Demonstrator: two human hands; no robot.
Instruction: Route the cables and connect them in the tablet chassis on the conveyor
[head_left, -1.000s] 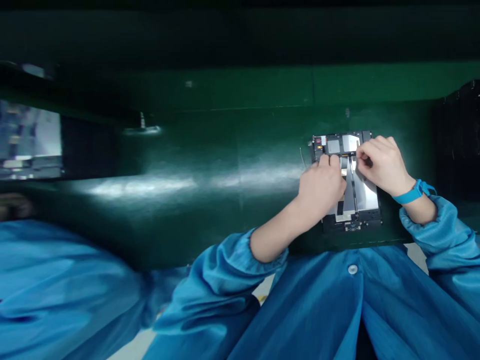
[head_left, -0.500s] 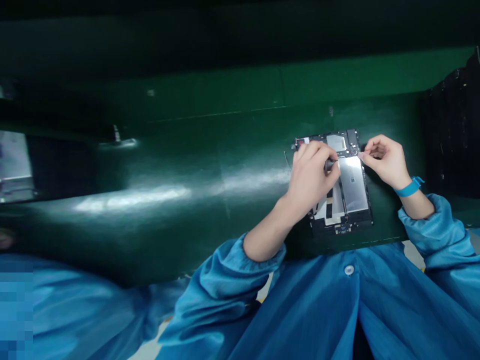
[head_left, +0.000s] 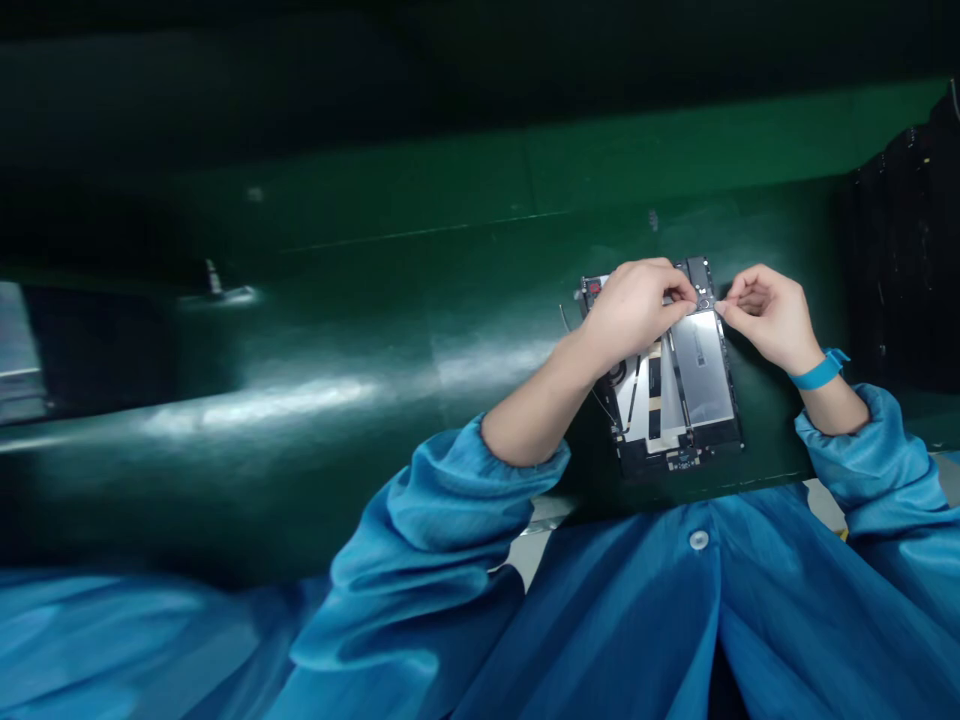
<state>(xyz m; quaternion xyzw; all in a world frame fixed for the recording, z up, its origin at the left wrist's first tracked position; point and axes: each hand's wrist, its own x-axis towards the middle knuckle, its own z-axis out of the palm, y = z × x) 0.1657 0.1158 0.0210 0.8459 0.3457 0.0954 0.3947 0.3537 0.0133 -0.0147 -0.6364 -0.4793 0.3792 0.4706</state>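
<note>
The tablet (head_left: pixel 709 375) lies on the table (head_left: pixel 450 450), its long axis running away from the body, far end leaning left. The left hand (head_left: pixel 641 305) is nearer, arched over its far left part; the right hand (head_left: pixel 776 318) comes to its right edge from outside. The 2 narrow pinches face each other; I cannot tell what they hold.

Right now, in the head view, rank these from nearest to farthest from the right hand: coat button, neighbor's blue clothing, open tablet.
1. Open tablet, just left of the right hand.
2. Coat button, lower left, on the wearer's front.
3. Neighbor's blue clothing, far lower left.
</note>
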